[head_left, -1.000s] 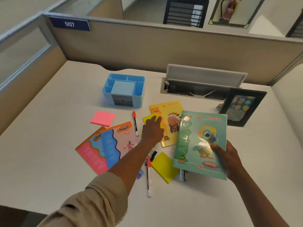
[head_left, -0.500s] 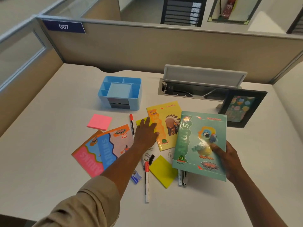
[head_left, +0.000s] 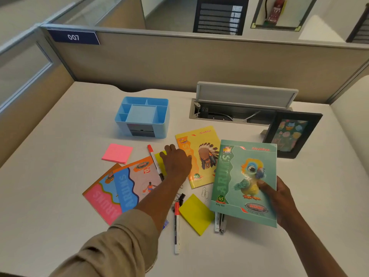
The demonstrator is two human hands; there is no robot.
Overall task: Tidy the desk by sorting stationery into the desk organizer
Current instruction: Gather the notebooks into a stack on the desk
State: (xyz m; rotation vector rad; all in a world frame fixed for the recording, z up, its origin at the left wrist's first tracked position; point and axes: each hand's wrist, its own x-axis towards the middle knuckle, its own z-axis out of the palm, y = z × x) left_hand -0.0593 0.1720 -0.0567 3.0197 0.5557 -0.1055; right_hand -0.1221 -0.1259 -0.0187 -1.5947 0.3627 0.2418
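My left hand (head_left: pixel 176 161) lies flat on the yellow pad (head_left: pixel 159 159), organizer (head_left: pixel 142 116) straight ahead; right hand (head_left: pixel 279 198) grips the green notebook (head_left: pixel 239 188).

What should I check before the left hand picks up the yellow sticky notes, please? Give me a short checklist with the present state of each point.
1. Left hand rests over the yellow sticky notes: ok.
2. Notes actually gripped: cannot tell, the hand covers them.
3. Blue desk organizer compartments free: ok, nothing visible inside.
4. Red-capped marker lies right beside the notes and may get dragged: not ok.
5. Right hand is free to help: not ok, it holds the green notebook.
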